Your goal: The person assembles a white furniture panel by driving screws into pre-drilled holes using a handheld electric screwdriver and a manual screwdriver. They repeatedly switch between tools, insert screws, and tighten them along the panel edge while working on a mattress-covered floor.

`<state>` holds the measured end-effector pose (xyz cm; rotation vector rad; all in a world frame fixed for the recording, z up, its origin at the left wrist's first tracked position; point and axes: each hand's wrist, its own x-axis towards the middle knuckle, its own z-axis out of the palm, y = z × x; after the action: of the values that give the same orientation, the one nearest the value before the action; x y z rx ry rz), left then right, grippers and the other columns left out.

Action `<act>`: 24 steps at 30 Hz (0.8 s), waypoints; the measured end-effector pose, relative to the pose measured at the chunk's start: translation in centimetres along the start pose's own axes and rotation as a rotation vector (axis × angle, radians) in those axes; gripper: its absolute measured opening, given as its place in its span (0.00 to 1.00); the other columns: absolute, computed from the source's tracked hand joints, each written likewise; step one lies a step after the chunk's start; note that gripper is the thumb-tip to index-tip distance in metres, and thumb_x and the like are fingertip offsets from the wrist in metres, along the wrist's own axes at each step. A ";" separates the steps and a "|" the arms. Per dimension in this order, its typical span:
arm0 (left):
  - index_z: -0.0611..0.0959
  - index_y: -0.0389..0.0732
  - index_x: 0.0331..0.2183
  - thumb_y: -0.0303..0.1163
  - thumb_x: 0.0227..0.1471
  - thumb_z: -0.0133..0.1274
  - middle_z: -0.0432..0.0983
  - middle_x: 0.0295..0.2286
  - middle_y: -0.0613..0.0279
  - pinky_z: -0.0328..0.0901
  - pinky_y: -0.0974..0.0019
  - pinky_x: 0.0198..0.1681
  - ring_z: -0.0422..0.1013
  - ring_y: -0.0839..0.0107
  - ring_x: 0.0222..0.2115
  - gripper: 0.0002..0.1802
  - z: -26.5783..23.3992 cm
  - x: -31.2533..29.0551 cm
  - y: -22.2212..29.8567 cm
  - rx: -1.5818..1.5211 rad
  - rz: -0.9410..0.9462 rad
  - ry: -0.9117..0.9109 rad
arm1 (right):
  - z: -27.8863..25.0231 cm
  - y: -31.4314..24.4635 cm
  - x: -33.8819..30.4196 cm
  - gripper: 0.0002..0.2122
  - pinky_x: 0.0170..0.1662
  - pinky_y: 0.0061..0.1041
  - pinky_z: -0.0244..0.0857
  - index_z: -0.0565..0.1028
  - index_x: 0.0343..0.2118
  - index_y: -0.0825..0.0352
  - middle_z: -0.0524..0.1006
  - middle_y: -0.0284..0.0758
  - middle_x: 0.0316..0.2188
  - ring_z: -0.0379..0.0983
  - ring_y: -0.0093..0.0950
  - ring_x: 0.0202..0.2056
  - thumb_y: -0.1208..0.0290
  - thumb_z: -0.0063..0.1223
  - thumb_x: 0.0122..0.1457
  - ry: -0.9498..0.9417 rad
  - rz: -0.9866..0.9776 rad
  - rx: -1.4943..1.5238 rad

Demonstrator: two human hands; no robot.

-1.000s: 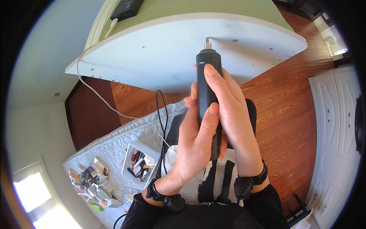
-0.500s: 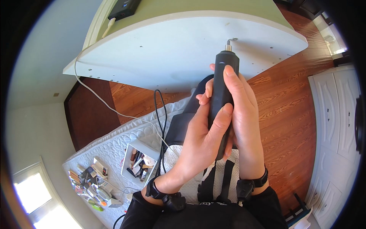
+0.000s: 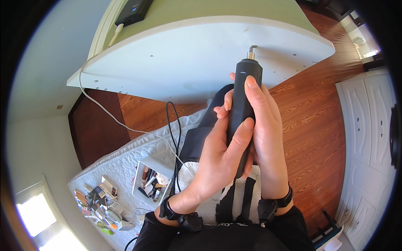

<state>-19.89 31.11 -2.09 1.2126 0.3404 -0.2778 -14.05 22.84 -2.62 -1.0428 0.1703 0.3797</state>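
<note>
- Gripping a black power screwdriver point(image 3: 241, 100) together, in the head view, both hands are closed around its body: the left hand point(image 3: 222, 152) at the lower part, the right hand point(image 3: 268, 115) along the right side with its thumb laid on top.
- The screwdriver sits in front of the person and points up and away, its bit point(image 3: 251, 49) right at a small screw fitting point(image 3: 255, 46) in the white board point(image 3: 188, 58).
- As for progress, the tool looks lined up with that fitting; whether the bit is seated or the fitting is turning cannot be told.
- Elsewhere on the board, a fitting to the right point(image 3: 295, 55) and a small mark to the left point(image 3: 152, 55) have no tool at them; whether either needs work does not show.
- Off to the left, a white box point(image 3: 162, 165) of small items and a pile of odds and ends point(image 3: 100, 205) lie on the bed point(image 3: 121, 158), well apart from the screwdriver.
</note>
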 end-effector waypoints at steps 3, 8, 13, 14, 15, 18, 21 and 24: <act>0.67 0.31 0.49 0.38 0.65 0.39 0.73 0.29 0.60 0.61 0.75 0.14 0.69 0.76 0.14 0.20 -0.1 0.0 0.0 -0.012 -0.006 0.002 | 0.1 0.0 0.1 0.17 0.36 0.23 0.67 0.67 0.35 0.68 0.70 0.32 0.25 0.70 0.23 0.29 0.54 0.45 0.65 -0.027 -0.003 0.046; 0.66 0.31 0.50 0.38 0.65 0.40 0.72 0.30 0.61 0.61 0.76 0.14 0.68 0.77 0.14 0.20 -0.2 0.1 0.2 -0.008 -0.005 -0.010 | 0.1 0.0 0.1 0.17 0.36 0.23 0.67 0.68 0.35 0.68 0.70 0.33 0.25 0.70 0.23 0.29 0.55 0.44 0.65 -0.001 0.002 0.040; 0.63 0.29 0.51 0.35 0.63 0.43 0.70 0.20 0.64 0.57 0.76 0.11 0.64 0.81 0.10 0.22 0.3 0.5 0.1 -0.088 0.056 0.022 | 0.1 0.1 0.3 0.21 0.36 0.23 0.69 0.68 0.43 0.72 0.71 0.34 0.25 0.70 0.24 0.28 0.53 0.45 0.64 0.007 -0.030 0.016; 0.63 0.29 0.51 0.36 0.63 0.43 0.70 0.20 0.64 0.57 0.76 0.11 0.64 0.81 0.10 0.22 0.2 0.5 0.1 -0.090 0.045 0.010 | 0.1 0.1 0.3 0.19 0.36 0.23 0.68 0.68 0.40 0.70 0.71 0.33 0.25 0.70 0.24 0.28 0.54 0.44 0.65 0.008 -0.029 0.023; 0.63 0.29 0.51 0.36 0.63 0.43 0.70 0.20 0.64 0.57 0.76 0.11 0.64 0.81 0.10 0.22 0.1 0.5 0.2 -0.095 0.029 0.001 | 0.2 0.1 0.3 0.17 0.35 0.24 0.67 0.68 0.36 0.68 0.71 0.33 0.25 0.70 0.24 0.28 0.55 0.44 0.65 0.011 -0.027 0.022; 0.63 0.29 0.51 0.36 0.63 0.43 0.70 0.20 0.64 0.57 0.76 0.11 0.64 0.81 0.10 0.22 -0.1 0.3 0.3 -0.127 0.020 -0.001 | 0.4 0.2 0.2 0.17 0.35 0.24 0.67 0.67 0.36 0.68 0.71 0.33 0.25 0.70 0.24 0.28 0.54 0.44 0.65 0.010 -0.023 0.014; 0.63 0.29 0.51 0.36 0.63 0.44 0.71 0.20 0.63 0.58 0.76 0.11 0.64 0.81 0.10 0.22 -0.5 0.2 0.5 -0.110 -0.008 0.020 | 0.8 0.3 0.3 0.18 0.35 0.24 0.67 0.67 0.36 0.68 0.71 0.33 0.25 0.70 0.24 0.29 0.54 0.45 0.65 0.000 -0.031 -0.023; 0.63 0.29 0.50 0.36 0.63 0.44 0.70 0.20 0.63 0.58 0.76 0.11 0.64 0.80 0.10 0.22 -0.8 0.0 0.5 -0.094 0.017 0.042 | 1.3 0.5 0.4 0.18 0.35 0.24 0.67 0.67 0.36 0.68 0.71 0.33 0.25 0.70 0.24 0.28 0.54 0.45 0.65 -0.015 0.009 -0.033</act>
<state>-19.81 32.07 -1.91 1.1291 0.3752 -0.2194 -13.91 24.32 -2.52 -1.0720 0.1560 0.3992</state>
